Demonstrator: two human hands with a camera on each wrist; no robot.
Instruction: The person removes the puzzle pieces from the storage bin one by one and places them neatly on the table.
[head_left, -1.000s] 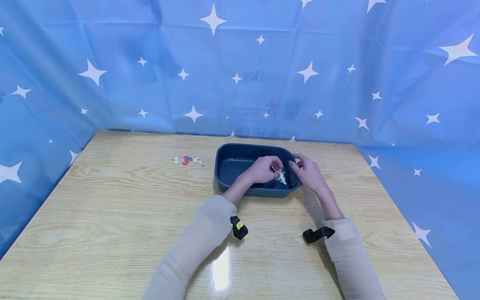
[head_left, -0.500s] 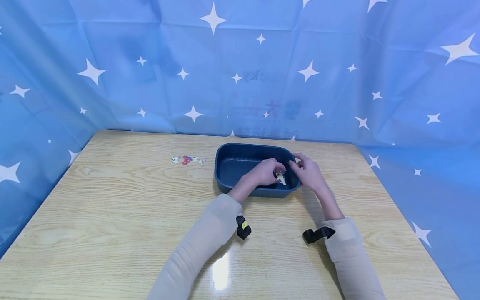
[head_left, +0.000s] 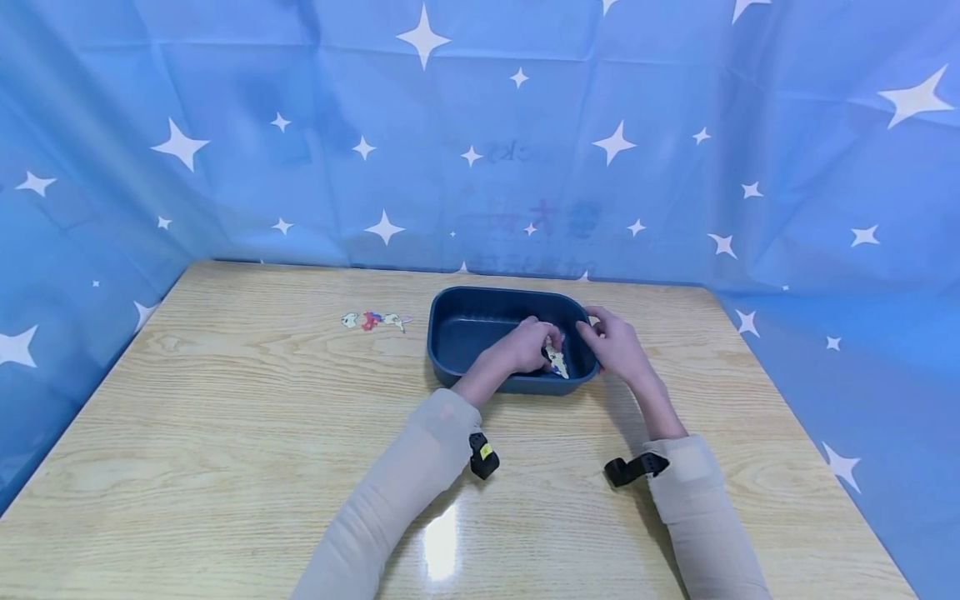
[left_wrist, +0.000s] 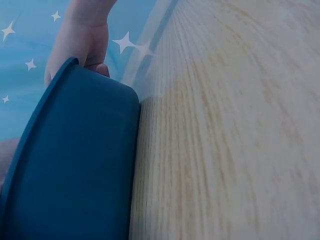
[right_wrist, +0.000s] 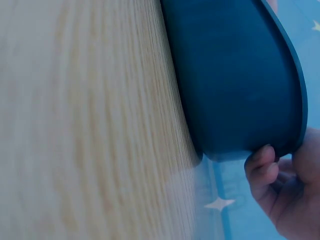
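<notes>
Cutout [head_left: 557, 363] pinched by my left hand [head_left: 525, 344] may slip if my right hand [head_left: 617, 346], gripping the box [head_left: 467, 340] near tabletop's [head_left: 225, 433] far edge, jerks.

My sleeves [head_left: 397, 492] are off-white — a black wrist device [head_left: 619, 472] at each cuff [head_left: 684, 458], the left one with a yellow patch [head_left: 487, 451].

Both hands [head_left: 527, 343] [head_left: 617, 343] close together, fingers [right_wrist: 261, 165] curled.
</notes>
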